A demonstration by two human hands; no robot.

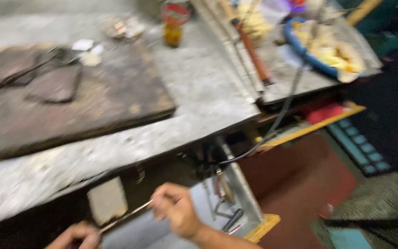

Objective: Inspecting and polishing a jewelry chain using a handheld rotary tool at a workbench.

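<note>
Two hands grip one thin metal rod (125, 216) below the grey bench (199, 92): right hand (173, 210) pinched on its end, left hand (77, 235) closed lower. Seemingly mid-pull; next needs steady, level drawing.

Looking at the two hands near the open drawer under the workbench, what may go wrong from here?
1. Both hands, right hand and left hand, pinch a thin metal rod; its ends might poke a palm.
2. The black cable hangs off the workbench beside the open drawer; an arm could snag it.
3. Loose tools in the drawer may catch fingers.
</note>
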